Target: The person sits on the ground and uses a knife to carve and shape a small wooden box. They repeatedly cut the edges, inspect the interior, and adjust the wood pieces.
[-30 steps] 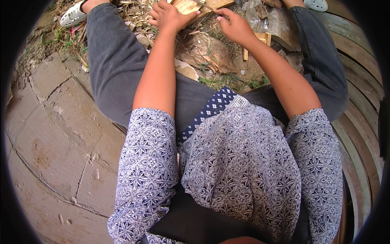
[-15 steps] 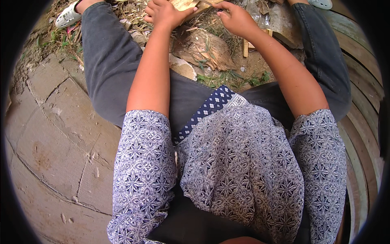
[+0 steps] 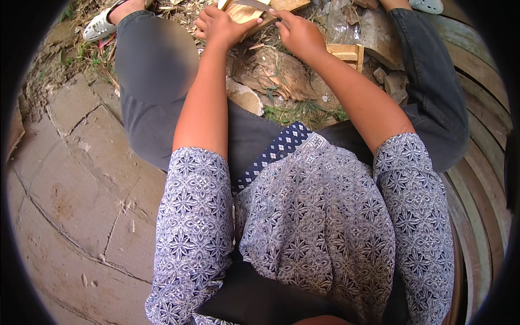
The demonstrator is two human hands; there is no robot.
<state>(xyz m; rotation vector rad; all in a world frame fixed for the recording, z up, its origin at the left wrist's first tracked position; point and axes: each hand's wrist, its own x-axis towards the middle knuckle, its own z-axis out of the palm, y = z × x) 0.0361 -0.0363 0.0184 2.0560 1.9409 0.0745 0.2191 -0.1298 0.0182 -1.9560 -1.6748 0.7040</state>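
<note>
At the top of the view, my left hand point(image 3: 223, 26) grips a pale yellow piece of wood point(image 3: 241, 14), fingers curled on its left side and thumb stretched along its near edge. My right hand point(image 3: 301, 36) is closed round the handle of a knife point(image 3: 252, 5). The knife's blade points left, over the pale piece. Under both lies a flat wooden board point(image 3: 290, 5). The far end of the pale piece is cut off by the picture's upper edge.
A large rough wood chunk point(image 3: 276, 73) and a broken pale stone point(image 3: 245, 98) lie between my legs. To the right are a small wooden frame point(image 3: 346, 54), clear plastic point(image 3: 340, 27) and a block point(image 3: 381, 38). Cracked paving point(image 3: 81, 184) spreads left; curved-looking planks point(image 3: 482, 135) run along the right.
My right hand has moved left with the knife, closer to my left hand. The view has shifted slightly, so more of the blade and the board shows.
</note>
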